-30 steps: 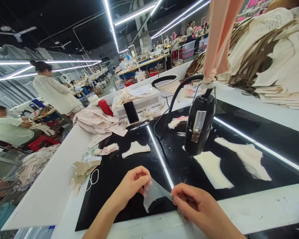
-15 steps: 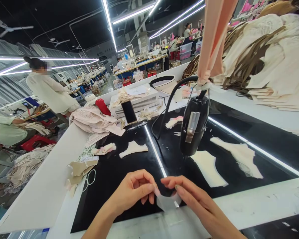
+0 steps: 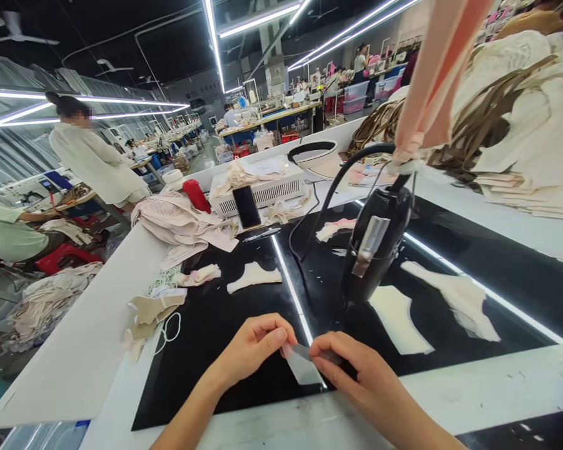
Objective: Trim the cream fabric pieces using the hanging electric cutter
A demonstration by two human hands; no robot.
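Between my two hands hangs a small translucent white piece over the black work surface. My left hand pinches its left upper corner between thumb and fingers. On the other side, my right hand grips its right end, thumb against forefinger. A black handheld machine hangs by a peach cloth strip just beyond my right hand. Cream cut pieces lie flat on the black surface, one right of the machine and one to its left.
A phone leans on a white vented box. Beside it are a red spool and piled pale fabric. Stacked cream pieces stand at the right back. Two people are at the left, one standing.
My right hand has closed on the translucent piece, which is now drawn out flatter between both hands. The view has shifted slightly, and the hanging machine appears more tilted.
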